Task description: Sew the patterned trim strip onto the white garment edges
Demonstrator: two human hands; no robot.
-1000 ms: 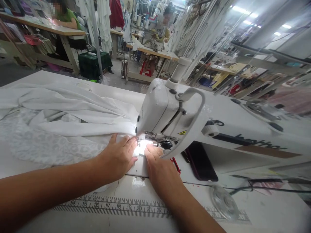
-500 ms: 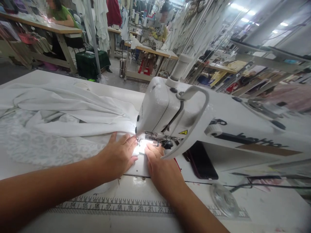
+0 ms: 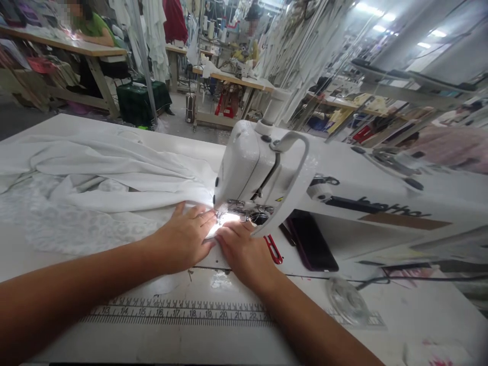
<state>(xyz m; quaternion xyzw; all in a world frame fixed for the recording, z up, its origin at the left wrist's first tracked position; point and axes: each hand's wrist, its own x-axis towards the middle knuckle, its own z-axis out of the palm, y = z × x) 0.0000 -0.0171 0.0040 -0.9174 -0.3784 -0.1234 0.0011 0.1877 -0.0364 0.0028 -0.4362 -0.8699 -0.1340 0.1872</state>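
Observation:
White fabric [image 3: 152, 201], partly patterned with pale spots, spreads over the left of the table and runs to the needle area of a white sewing machine [image 3: 240, 162]. My left hand [image 3: 186, 236] lies on the fabric left of the needle, its fingers spread and nothing gripped. My right hand [image 3: 242, 246] is beside it, just in front of the lit presser foot, with its fingers bent together at the fabric's edge. What those fingertips hold, if anything, is hidden.
Right of my right hand lie a red tool [image 3: 273, 249] and a dark phone [image 3: 312, 241]. A clear round dish [image 3: 347, 302] sits farther right. A printed ruler [image 3: 183, 312] runs along the front. A person [image 3: 95, 28] sits at a table behind.
My right hand has moved slightly left, closer to my left hand, and its fingers have drawn in. The red tool shows more fully. The camera view has shifted a little.

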